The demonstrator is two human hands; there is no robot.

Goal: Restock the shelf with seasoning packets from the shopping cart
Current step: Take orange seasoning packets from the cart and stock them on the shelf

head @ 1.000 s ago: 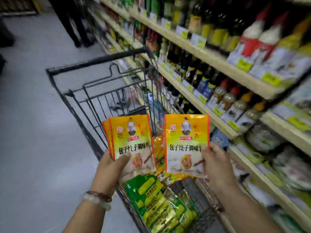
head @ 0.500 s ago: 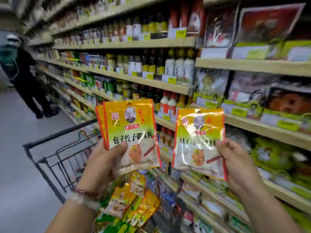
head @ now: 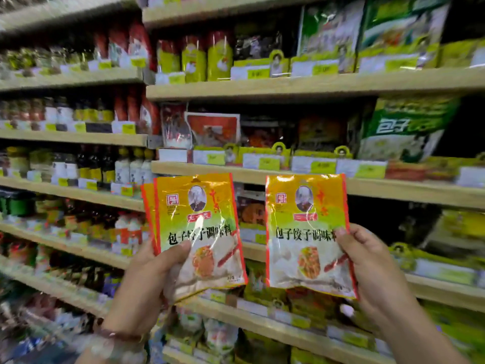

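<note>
My left hand (head: 147, 282) grips a small stack of yellow-and-orange seasoning packets (head: 196, 227) by the lower left corner, thumb across the front. My right hand (head: 367, 266) pinches another seasoning packet (head: 304, 232) of the same kind by its right edge. Both are held upright in front of the wooden shelves (head: 288, 86), level with the middle tiers. The shopping cart is out of view.
Sauce bottles (head: 123, 166) and jars fill the shelves to the left. Seasoning bags stand on the shelves ahead, among them a large green bag (head: 404, 127) and red packets (head: 212, 130). Price tags (head: 267, 161) line the shelf edges.
The view has swung up and right from the cart to face the shelves. Both hands have lifted their packets higher; the cart and the person in the aisle have left the view.
</note>
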